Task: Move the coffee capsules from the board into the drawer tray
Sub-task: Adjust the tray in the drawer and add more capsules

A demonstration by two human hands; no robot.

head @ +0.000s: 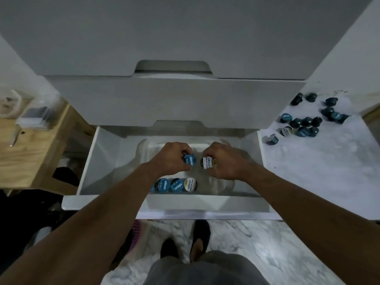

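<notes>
Both my hands are inside the open white drawer (92, 161), over a clear plastic tray (144, 149). My left hand (170, 159) pinches a blue-lidded coffee capsule (190, 159). My right hand (222, 161) pinches a white-lidded capsule (207, 163). The two held capsules hang side by side above the tray's middle. Three capsules (176, 185) lie in a row at the tray's near edge, two blue-lidded and one white-and-yellow. A heap of several dark blue capsules (306, 122) lies on the white marble board (320, 165) at the right.
Closed white drawer fronts (174, 99) rise above the open drawer. A wooden table (30, 145) with clear boxes stands at the left. My feet in dark slippers (197, 237) stand on the marble floor below the drawer's front edge.
</notes>
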